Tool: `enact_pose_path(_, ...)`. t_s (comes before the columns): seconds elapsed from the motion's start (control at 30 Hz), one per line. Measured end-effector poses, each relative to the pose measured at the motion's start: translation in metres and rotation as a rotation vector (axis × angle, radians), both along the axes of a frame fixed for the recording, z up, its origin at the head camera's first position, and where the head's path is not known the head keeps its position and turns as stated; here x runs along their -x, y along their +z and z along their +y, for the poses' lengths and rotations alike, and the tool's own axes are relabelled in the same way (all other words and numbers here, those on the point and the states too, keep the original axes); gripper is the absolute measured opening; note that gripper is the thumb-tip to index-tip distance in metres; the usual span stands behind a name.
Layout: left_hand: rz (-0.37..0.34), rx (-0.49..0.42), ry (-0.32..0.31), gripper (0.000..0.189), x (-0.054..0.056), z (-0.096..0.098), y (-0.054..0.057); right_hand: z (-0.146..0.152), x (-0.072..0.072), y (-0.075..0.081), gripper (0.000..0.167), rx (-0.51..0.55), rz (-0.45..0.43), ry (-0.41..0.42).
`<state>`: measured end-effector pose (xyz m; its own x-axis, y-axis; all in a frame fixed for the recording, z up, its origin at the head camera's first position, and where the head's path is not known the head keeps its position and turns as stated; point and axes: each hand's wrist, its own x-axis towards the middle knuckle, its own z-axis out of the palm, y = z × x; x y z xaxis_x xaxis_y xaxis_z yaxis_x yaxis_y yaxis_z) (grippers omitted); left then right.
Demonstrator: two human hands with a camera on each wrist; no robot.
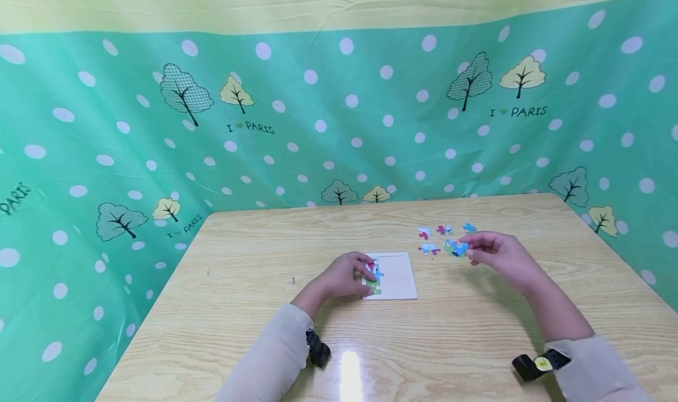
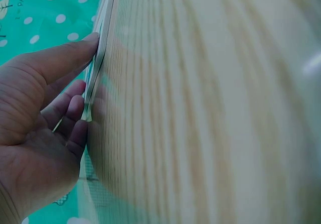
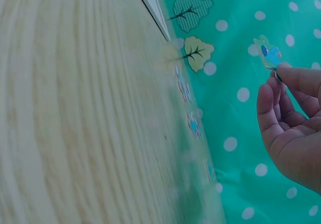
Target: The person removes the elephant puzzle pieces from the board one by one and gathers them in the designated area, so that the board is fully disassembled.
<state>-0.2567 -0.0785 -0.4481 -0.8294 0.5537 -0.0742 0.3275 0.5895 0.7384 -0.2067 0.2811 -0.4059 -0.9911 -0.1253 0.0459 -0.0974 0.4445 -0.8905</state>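
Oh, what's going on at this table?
A person is handling jigsaw pieces. Their right hand pinches one colourful piece, while their left hand rests at the left side of a white puzzle tray. A few pieces lie along that side; the rest of the tray is bare. Other loose pieces lie nearby.

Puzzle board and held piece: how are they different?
The puzzle board is larger than the held piece. The board lies flat on the table; the piece is pinched in the right grip. The board is mostly white, the piece mostly blue and green. Both show blue.
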Motion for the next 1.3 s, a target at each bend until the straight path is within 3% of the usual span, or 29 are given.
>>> enact_pose_path(0.67, 0.000, 0.009, -0.001, 0.012, -0.001, 0.000, 0.001, 0.036, 0.011, -0.009, 0.045, -0.019, -0.039, -0.106)
enact_pose_path(1.07, 0.000, 0.004, -0.004, 0.012, 0.000, 0.000, 0.001, 0.050, 0.022, -0.018, 0.045, 0.038, -0.058, -0.110)
enact_pose_path(1.3, 0.001, 0.007, -0.005, 0.012, 0.000, 0.000, 0.001, 0.057, 0.032, -0.025, 0.042, 0.005, -0.082, -0.115)
